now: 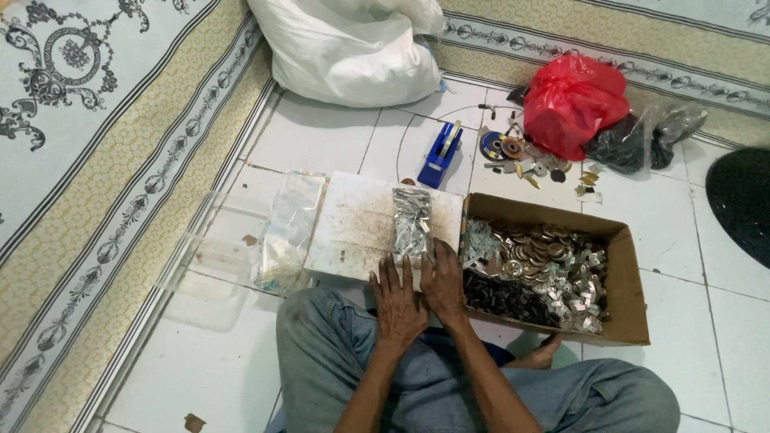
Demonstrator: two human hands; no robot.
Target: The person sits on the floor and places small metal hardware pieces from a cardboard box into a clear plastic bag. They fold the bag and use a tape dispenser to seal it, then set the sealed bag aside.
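Here both hands, left hand [399, 301] and right hand [443, 279], press flat, fingers spread, on the packet [411, 224].

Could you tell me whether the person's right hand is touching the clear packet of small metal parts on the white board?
Touching: the head view shows the right hand resting its fingers on the packet's lower end.

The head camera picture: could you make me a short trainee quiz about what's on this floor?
1. True or false: both hands press on the clear packet of metal parts.
2. What holds the loose metal parts: A a red bag, B a cardboard box, C a bucket?
3. What blue thing lies beyond the white board?

Key:
1. True: left hand and right hand rest on the packet.
2. B, the cardboard box.
3. A tape dispenser, behind the white board.
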